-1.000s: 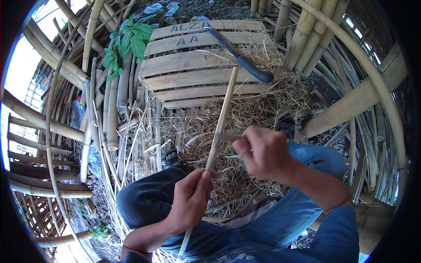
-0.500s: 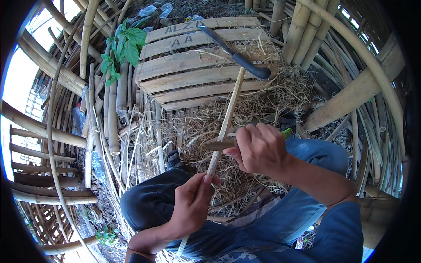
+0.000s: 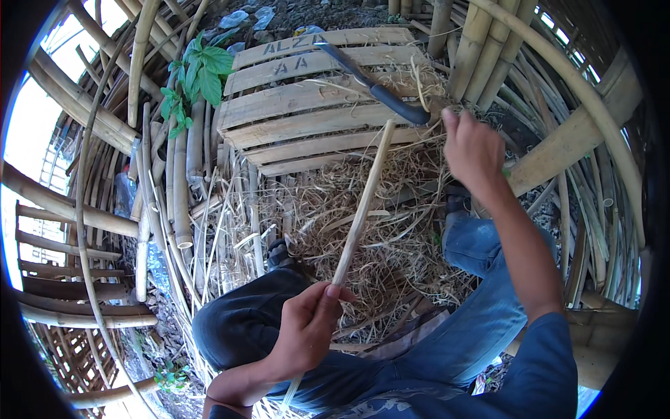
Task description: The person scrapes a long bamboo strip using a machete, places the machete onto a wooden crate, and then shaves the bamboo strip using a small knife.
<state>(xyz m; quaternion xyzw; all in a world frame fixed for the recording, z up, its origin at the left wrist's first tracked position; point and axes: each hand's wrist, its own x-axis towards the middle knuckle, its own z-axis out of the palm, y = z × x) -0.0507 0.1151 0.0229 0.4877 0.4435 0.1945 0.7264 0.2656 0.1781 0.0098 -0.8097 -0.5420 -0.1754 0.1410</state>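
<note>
My left hand is closed round the lower part of a split bamboo strip. The strip slants up and away from my thumb, and its lower end shows again below my wrist. My right hand is raised at the right, apart from the strip, its fingers wrapped round a knife. Only a bit of the brownish knife blade shows beyond my fist; the handle is hidden. Just left of that fist, a sickle with a dark handle lies across a slatted wooden crate.
Curly bamboo shavings cover the ground between my bent legs. Bamboo poles stack up on the left, beside a leafy green plant. A thick bamboo pole slants along the right.
My right hand has moved up and right with the knife, off the bamboo strip and beyond its tip. My left hand keeps its hold, with the strip tilted slightly more to the right.
</note>
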